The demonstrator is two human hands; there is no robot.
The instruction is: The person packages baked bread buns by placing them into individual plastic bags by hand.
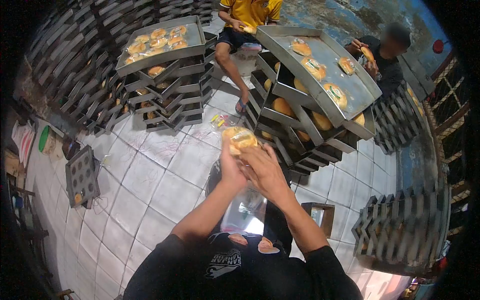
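A golden bun [239,137], apparently in a clear plastic wrapper with pale print, is held up above my lap. My left hand [233,170] is closed around its left and lower side. The fingers of my right hand [261,167] are bent against the bun's lower right edge, partly hiding it; their tips are hard to make out. Below my wrists, a stack of clear plastic bags [244,215] lies on my lap.
A metal tray [361,92] with wrapped buns tops a stack of bun-filled trays at right. Another tray [196,31] tops the left stack. Two people [252,12] [392,52] hold buns beyond. A muffin tin [82,175] stands on the tiled floor [170,185].
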